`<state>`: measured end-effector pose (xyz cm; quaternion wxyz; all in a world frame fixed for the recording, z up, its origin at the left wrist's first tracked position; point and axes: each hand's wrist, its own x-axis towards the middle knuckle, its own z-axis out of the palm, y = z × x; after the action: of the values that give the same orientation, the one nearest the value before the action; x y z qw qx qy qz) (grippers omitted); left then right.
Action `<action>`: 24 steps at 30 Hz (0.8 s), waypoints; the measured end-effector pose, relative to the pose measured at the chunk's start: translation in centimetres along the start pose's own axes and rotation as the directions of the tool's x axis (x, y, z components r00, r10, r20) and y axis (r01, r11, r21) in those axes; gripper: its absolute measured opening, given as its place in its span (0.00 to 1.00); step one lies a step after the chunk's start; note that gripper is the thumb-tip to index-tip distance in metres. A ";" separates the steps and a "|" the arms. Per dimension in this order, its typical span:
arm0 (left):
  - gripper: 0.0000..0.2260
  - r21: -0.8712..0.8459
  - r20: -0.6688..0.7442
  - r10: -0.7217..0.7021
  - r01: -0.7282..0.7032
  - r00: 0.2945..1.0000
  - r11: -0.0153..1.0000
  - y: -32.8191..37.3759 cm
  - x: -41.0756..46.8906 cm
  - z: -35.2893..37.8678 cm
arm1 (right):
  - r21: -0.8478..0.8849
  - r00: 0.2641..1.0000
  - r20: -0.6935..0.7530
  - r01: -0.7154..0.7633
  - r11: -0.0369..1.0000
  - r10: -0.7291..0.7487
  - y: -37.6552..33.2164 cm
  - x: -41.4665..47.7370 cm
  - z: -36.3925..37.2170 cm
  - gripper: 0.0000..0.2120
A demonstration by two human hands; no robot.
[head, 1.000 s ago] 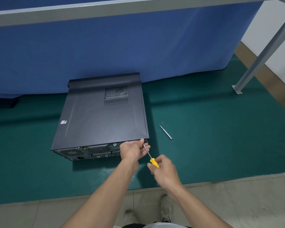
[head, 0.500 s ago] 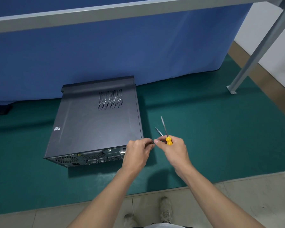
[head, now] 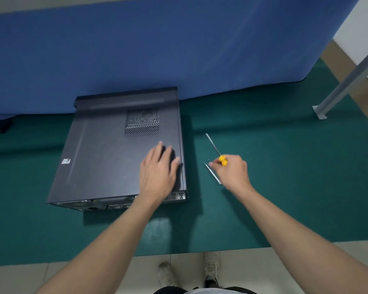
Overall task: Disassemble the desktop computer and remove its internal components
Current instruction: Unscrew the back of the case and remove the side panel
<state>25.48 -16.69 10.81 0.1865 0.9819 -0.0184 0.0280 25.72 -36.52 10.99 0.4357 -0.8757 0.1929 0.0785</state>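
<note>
Desktop computer [head: 106, 162]: lies on its side on the green mat [head: 285, 187], closed, with its rear port face [head: 89, 205] turned to the person and its side panel uppermost. Judged step: freeing that side panel, the first stage of the strip-down. No internal component is exposed yet.

Nearest the camera, the person's shoes [head: 210, 270] stand on the tiled floor [head: 30, 276], just short of the mat's edge. Both forearms reach forward over that edge.

Left grip [head: 157, 175]: laid flat on the side panel close to its rear right corner, fingers straight and spread, holding nothing. The view is slightly blurred, so firm contact is probable but not certain.

Right grip [head: 232, 172]: off the case, over the mat just to its right, fingers curled round the yellow-handled screwdriver [head: 216, 148], whose shaft points away from the person. Whether a loose screw is also pinched at the fingertips cannot be told. A slim metal tool [head: 212, 175] lies on the mat between this grip and the case wall.

Next move, as judged: with the left palm bearing on it, the panel needs a slide toward the rear face or a lift at that edge. The right grip would first have to set the screwdriver down clear of the case. Risk: the panel binds if any rear screw is in place.

Farther off: the vent grille [head: 141, 122] at the far part of the panel, the blue curtain [head: 157, 49] behind the case, and a grey frame leg [head: 348, 81] footed at far right.
</note>
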 end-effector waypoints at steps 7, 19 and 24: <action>0.31 0.208 0.060 -0.155 0.139 0.986 0.968 -2.0 2.5 1.5 | -0.390 0.995 0.055 0.101 0.915 -0.087 0.0 10.9 3.4 0.08; 0.30 0.236 0.076 -0.201 0.178 0.977 0.955 -1.9 2.4 1.6 | -0.545 1.000 0.015 0.021 0.838 -0.015 -3.5 25.7 10.5 0.09; 0.30 0.229 0.067 -0.202 0.182 0.977 0.956 -2.0 2.4 1.6 | -0.628 0.999 0.009 0.035 0.777 -0.038 -2.8 27.1 11.2 0.10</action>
<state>28.02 -15.49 8.76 0.0766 0.9939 0.0718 -0.0325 51.93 -33.41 -1.98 0.1199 -0.9745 0.1399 0.1280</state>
